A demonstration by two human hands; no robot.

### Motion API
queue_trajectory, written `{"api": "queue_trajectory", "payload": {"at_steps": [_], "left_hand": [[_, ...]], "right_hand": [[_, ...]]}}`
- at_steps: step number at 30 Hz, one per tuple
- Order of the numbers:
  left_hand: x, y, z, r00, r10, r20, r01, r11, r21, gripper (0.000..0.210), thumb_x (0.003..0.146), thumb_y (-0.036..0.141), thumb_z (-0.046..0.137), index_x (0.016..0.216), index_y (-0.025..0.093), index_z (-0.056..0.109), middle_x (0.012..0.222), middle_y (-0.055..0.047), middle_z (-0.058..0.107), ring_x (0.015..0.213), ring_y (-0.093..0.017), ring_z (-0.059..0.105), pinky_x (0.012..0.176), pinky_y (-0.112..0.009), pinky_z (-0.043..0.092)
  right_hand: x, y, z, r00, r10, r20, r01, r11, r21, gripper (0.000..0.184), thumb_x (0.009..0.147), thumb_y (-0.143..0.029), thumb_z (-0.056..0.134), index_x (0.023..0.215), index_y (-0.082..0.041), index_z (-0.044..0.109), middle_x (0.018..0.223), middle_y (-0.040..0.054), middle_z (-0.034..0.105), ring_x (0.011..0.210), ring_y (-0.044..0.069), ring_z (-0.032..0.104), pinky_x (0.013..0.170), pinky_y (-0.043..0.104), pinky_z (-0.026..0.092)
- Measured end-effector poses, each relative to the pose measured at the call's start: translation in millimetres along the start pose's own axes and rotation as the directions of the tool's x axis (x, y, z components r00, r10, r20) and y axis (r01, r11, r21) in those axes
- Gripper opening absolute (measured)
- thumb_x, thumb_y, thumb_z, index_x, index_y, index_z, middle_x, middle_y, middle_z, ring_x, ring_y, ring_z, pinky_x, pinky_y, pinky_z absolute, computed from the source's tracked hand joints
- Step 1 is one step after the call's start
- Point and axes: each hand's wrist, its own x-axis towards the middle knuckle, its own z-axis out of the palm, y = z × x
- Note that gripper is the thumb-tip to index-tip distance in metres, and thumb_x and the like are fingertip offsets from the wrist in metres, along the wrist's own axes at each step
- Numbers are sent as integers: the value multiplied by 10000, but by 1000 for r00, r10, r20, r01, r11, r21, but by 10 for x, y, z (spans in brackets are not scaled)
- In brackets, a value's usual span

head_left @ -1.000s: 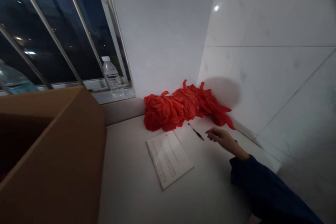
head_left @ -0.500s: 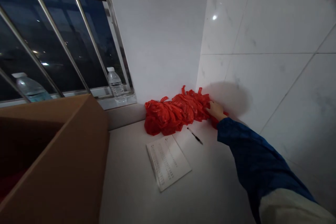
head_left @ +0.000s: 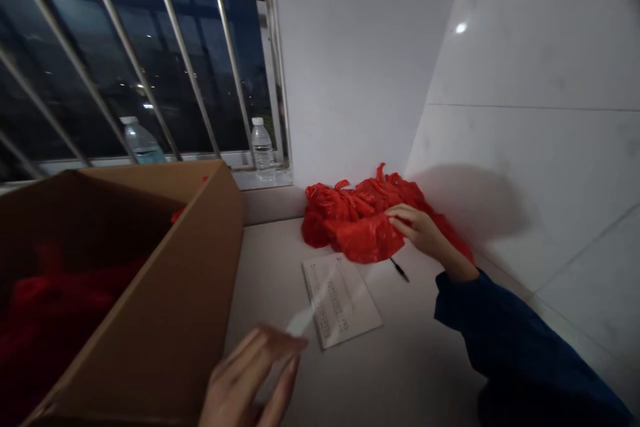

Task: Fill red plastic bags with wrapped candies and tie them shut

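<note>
Fingers [head_left: 399, 211] of the right hand [head_left: 419, 231] pinch red plastic [head_left: 367, 239] near the tabletop's [head_left: 360, 377] back-right corner; left hand [head_left: 246, 377] half-curled, grip unclear.

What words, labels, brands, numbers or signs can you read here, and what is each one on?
None can be read.
White booklet on the table: rows of small dark print, too small and blurred to read.
Red plastic at the right hand: no lettering I can make out.
Cardboard box: none visible on the sides in view.
Bottles by the window: no readable label.
</note>
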Motion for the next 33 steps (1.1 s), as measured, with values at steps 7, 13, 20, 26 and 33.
{"api": "queue_trajectory", "payload": {"at_steps": [7, 13, 20, 26, 33], "left_hand": [[109, -528, 647, 945, -325, 34, 323, 945, 57, 229, 960, 209, 486, 1136, 220, 632, 1120, -73, 670, 1072, -225, 599, 919, -388, 490], [6, -657, 951, 869, -405, 286, 373, 914, 161, 292, 926, 229, 568, 1208, 282, 623, 1182, -33, 695, 1083, -255, 606, 944, -436, 433], [45, -652, 989, 872, -414, 263, 383, 909, 162, 113, 940, 268, 581, 903, 239, 683, 925, -17, 731, 911, -227, 627, 844, -378, 406], [15, -788, 933, 903, -423, 77, 412, 902, 130, 192, 957, 304, 519, 881, 220, 674, 878, -27, 705, 872, -206, 623, 788, -328, 419], [-121, -1243, 738, 802, -562, -202, 586, 806, 81, 215, 910, 357, 515, 825, 201, 635, 811, -23, 685, 777, -188, 643, 701, -278, 474]], "right_hand": [[-595, -353, 1143, 963, -163, 216, 114, 969, 221, 246, 959, -256, 529, 1073, -266, 746, 1215, 99, 630, 1140, 239, 594, 979, 422, 475], [-814, -412, 1370, 987, -104, 125, 89, 988, 125, 262, 948, -223, 522, 1102, -293, 722, 1144, 74, 662, 1105, 247, 591, 940, 455, 471], [-835, -623, 1201, 995, -82, 59, 76, 992, 99, 211, 924, -311, 605, 1118, -275, 678, 1065, 63, 680, 1037, 250, 598, 898, 422, 437], [-807, -535, 1141, 990, -122, 73, 120, 992, 26, 118, 942, -283, 592, 840, -240, 632, 874, 14, 703, 896, 214, 620, 928, 431, 379], [-820, -127, 791, 998, 9, -62, -14, 996, -83, 130, 941, -310, 577, 829, -246, 599, 885, 13, 715, 898, 224, 655, 1044, 501, 317]]}}
